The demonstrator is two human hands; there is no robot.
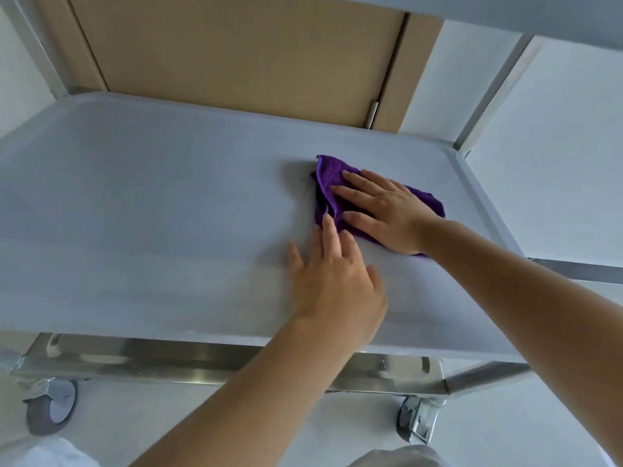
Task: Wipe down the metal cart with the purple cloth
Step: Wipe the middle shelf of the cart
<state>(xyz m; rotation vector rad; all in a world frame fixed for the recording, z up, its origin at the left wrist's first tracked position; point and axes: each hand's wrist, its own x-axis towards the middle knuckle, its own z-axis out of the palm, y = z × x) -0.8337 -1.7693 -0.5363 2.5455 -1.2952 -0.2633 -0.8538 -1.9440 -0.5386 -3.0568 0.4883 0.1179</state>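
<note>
Evidently to press it against the cart shelf (151, 203) for wiping, the right hand (384, 214) lies open-fingered on the purple cloth (328, 173); the left hand (332, 281), fingers spread, steadies beside it.

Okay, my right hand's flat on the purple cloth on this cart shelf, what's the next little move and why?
Probably sweep the right hand and the purple cloth leftward across the shelf. The cloth sits right of centre, and a wide bare stretch lies to its left. The left hand rests beside the cloth, fingertips at its edge, so shift it aside first.
</note>
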